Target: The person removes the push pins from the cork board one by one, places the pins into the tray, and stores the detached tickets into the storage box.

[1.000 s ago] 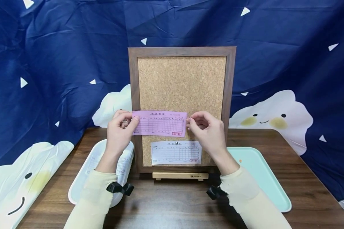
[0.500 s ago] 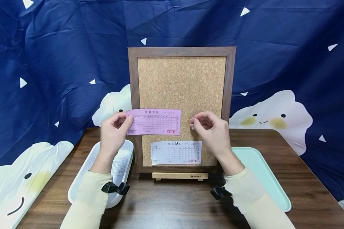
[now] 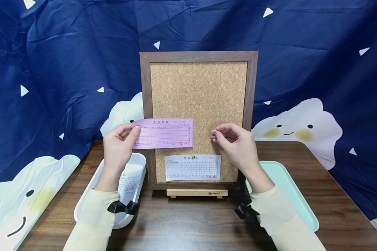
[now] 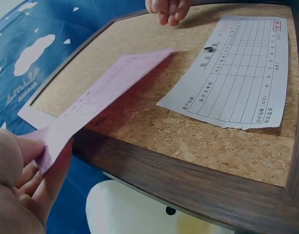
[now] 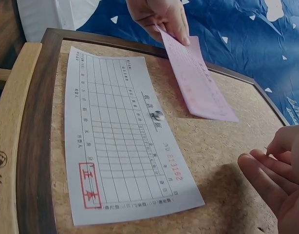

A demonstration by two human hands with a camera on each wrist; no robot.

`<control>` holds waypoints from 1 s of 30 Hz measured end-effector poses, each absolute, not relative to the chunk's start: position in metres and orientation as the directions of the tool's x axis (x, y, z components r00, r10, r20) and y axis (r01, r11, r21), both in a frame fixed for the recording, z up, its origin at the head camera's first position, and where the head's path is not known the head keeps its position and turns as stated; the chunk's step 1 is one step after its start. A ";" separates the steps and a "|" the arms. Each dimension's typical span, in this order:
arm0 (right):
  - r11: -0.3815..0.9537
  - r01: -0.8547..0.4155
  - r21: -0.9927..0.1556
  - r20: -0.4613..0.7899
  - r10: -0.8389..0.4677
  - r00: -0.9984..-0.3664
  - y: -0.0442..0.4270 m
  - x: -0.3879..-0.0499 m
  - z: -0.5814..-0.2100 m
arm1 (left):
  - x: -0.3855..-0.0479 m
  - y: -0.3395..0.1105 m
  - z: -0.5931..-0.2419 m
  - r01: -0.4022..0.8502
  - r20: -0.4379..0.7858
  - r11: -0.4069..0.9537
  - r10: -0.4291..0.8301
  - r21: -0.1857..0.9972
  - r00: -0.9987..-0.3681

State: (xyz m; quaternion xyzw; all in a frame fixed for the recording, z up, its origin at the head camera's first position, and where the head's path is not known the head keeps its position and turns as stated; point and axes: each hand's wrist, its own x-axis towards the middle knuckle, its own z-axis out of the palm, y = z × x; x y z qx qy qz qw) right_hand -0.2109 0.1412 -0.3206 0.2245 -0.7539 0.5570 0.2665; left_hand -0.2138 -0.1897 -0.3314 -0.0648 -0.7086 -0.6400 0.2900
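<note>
My left hand (image 3: 117, 148) pinches the left end of a pink receipt slip (image 3: 164, 134) between thumb and fingers. The slip stands in front of the cork board (image 3: 198, 90), its right end free; in the left wrist view it bends slightly. Further right, my right hand (image 3: 238, 148) has thumb and fingertips together before the board's right side. A tiny thumbtack (image 5: 267, 150) shows at those fingertips, mostly hidden. Below both hands a white receipt slip (image 3: 193, 169) hangs on the board, held at its top by a silver round-headed thumbtack (image 5: 158, 116).
The brown-framed board stands upright on a wooden stand (image 3: 197, 192). A white tray (image 3: 81, 205) with printed slips is at left, partly behind my left arm. At right lies a mint-green tray (image 3: 289, 188), partly covered by my right arm. A blue patterned cloth (image 3: 201, 24) hangs behind.
My left hand has moved left with the pink slip, which partly overhangs the board's left frame. My right hand has shifted a little right, so the gap between slip and fingertips has widened.
</note>
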 end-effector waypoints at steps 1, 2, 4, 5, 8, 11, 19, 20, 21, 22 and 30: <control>0.280 -0.633 -0.721 0.650 -0.042 -0.759 0.142 -0.211 -0.320 | -0.213 -0.190 -0.331 0.457 0.488 0.171 -0.289 0.873 -0.824; 0.280 -0.632 -0.723 0.648 -0.043 -0.761 0.143 -0.210 -0.320 | -0.212 -0.191 -0.330 0.452 0.484 0.173 -0.296 0.875 -0.824; 0.278 -0.629 -0.726 0.645 -0.043 -0.763 0.145 -0.210 -0.321 | -0.211 -0.192 -0.329 0.448 0.482 0.179 -0.308 0.876 -0.820; 0.275 -0.628 -0.728 0.643 -0.042 -0.764 0.146 -0.210 -0.321 | -0.210 -0.193 -0.329 0.446 0.483 0.184 -0.310 0.876 -0.819; 0.268 -0.623 -0.735 0.638 -0.036 -0.769 0.149 -0.210 -0.321 | -0.209 -0.195 -0.328 0.446 0.485 0.191 -0.313 0.874 -0.816; 0.265 -0.618 -0.740 0.633 -0.034 -0.773 0.152 -0.210 -0.321 | -0.208 -0.196 -0.327 0.444 0.482 0.189 -0.316 0.876 -0.817; 0.269 -0.618 -0.739 0.635 -0.029 -0.772 0.158 -0.208 -0.320 | -0.205 -0.198 -0.326 0.444 0.483 0.191 -0.323 0.875 -0.814; 0.268 -0.618 -0.739 0.635 -0.029 -0.772 0.159 -0.208 -0.320 | -0.204 -0.198 -0.325 0.444 0.482 0.189 -0.322 0.876 -0.815; 0.267 -0.615 -0.741 0.633 -0.027 -0.774 0.160 -0.208 -0.320 | -0.204 -0.198 -0.325 0.444 0.481 0.184 -0.321 0.877 -0.816; 0.267 -0.613 -0.744 0.630 -0.025 -0.776 0.161 -0.208 -0.320 | -0.204 -0.198 -0.325 0.443 0.478 0.181 -0.322 0.878 -0.817; 0.279 -0.594 -0.755 0.615 -0.017 -0.789 0.167 -0.205 -0.320 | -0.204 -0.201 -0.325 0.434 0.469 0.178 -0.317 0.883 -0.825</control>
